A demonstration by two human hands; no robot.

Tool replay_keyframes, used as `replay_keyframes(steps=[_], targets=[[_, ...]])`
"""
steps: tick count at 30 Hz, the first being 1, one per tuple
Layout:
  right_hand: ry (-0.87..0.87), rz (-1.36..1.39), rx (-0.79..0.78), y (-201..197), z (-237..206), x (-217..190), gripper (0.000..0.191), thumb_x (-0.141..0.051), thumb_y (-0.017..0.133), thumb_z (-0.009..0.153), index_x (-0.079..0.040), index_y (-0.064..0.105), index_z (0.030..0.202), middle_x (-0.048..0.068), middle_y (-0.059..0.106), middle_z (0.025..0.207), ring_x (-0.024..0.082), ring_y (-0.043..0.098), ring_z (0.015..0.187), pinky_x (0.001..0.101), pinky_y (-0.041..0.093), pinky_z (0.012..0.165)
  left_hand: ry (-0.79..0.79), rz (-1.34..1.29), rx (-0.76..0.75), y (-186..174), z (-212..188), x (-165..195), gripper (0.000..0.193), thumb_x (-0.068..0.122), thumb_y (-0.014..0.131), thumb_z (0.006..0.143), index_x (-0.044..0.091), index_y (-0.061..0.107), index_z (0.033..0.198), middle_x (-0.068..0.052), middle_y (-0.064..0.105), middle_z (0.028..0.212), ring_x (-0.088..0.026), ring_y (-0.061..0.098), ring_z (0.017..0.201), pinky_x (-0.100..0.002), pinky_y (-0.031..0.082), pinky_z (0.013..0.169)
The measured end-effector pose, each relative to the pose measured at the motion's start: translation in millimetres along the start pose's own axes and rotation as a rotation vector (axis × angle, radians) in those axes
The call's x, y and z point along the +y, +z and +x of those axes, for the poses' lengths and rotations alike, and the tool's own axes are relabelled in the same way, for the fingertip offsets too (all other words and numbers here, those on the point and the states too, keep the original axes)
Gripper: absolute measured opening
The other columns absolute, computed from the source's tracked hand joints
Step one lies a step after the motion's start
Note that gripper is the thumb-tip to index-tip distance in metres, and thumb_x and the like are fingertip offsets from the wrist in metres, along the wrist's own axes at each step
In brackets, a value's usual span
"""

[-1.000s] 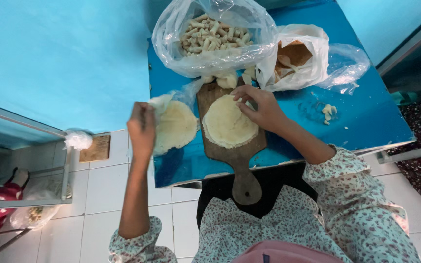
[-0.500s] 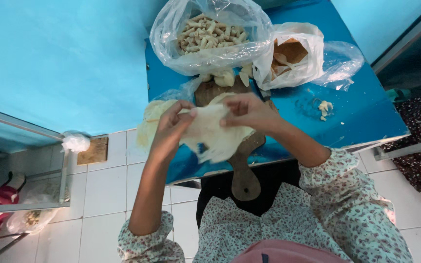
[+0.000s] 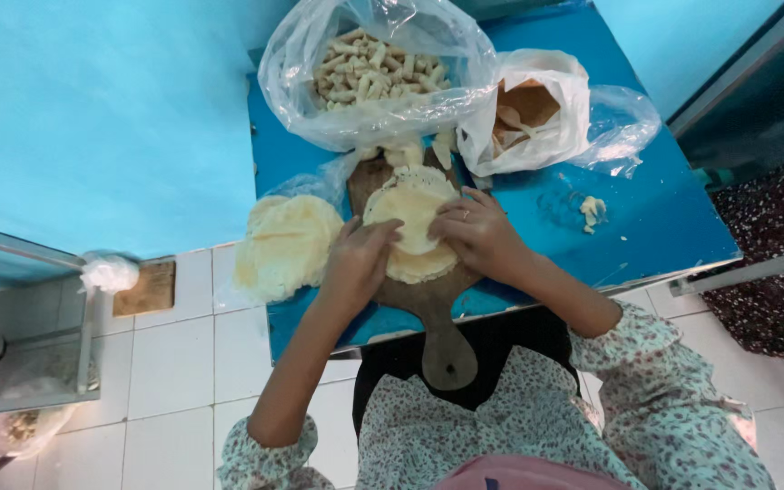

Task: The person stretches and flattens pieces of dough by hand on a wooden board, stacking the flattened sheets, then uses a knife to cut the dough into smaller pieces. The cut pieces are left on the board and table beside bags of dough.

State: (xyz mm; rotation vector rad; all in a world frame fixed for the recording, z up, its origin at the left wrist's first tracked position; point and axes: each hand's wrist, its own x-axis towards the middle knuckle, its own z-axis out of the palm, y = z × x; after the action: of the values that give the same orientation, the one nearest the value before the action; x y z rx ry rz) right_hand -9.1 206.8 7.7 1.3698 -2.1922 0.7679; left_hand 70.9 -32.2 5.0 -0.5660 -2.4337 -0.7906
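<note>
Two hands rest on one thin round dough sheet (image 3: 413,222), which lies flat on the wooden board (image 3: 428,299). Half a second ago the same sheet hung in the air between both hands, above the board; now it is down and spread out.

Left hand (image 3: 360,259): fingers curled, tips pressed onto the sheet's near-left edge. Right hand (image 3: 478,234): fingers bent, tips pressing the sheet's right edge; a ring shows on one finger. Neither hand pinches or lifts the sheet at present.

Just left of the left hand: a stack of round dough sheets (image 3: 285,243) on clear plastic, at the tabletop (image 3: 646,236) edge. One second ago the left hand was on this stack; it is now off it.

Beyond both hands: a few pale rolled pieces (image 3: 406,154) at the board's far end, then a large clear bag of rolled pieces (image 3: 369,73). Beyond the right hand: a white bag (image 3: 524,118) with brown contents. Right of the right hand, apart: a small pale scrap (image 3: 593,210).
</note>
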Motion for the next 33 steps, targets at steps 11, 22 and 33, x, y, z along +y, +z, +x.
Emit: replay_keyframes(steps=[11, 22, 33], targets=[[0.048, 0.050, -0.008, 9, -15, -5, 0.036, -0.002, 0.073, 0.085, -0.011, 0.070, 0.120, 0.005, 0.072, 0.105, 0.029, 0.066, 0.106, 0.0524, 0.046, 0.110, -0.042, -0.013, -0.067, -2, -23, -1, 0.040, 0.000, 0.061, 0.094, 0.006, 0.058, 0.134, -0.009, 0.074, 0.106, -0.028, 0.070, 0.109, -0.056, 0.042, 0.113], [-0.045, 0.167, 0.026, -8, -20, -27, 0.051, -0.017, 0.081, 0.080, -0.007, 0.063, 0.127, 0.014, 0.068, 0.126, 0.036, 0.062, 0.123, 0.0642, 0.032, 0.117, -0.280, 0.184, 0.057, -58, -35, -21, 0.028, 0.013, 0.076, 0.088, 0.006, 0.068, 0.114, -0.015, 0.070, 0.108, -0.039, 0.064, 0.105, -0.050, 0.048, 0.094], [0.047, 0.164, 0.117, -4, -32, -31, 0.042, -0.005, 0.077, 0.087, -0.006, 0.061, 0.126, 0.010, 0.070, 0.123, 0.030, 0.066, 0.120, 0.0563, 0.039, 0.118, -0.052, 0.503, -0.059, -60, -48, -38, 0.021, 0.017, 0.076, 0.080, 0.006, 0.069, 0.098, -0.010, 0.067, 0.126, -0.031, 0.059, 0.120, -0.050, 0.044, 0.099]])
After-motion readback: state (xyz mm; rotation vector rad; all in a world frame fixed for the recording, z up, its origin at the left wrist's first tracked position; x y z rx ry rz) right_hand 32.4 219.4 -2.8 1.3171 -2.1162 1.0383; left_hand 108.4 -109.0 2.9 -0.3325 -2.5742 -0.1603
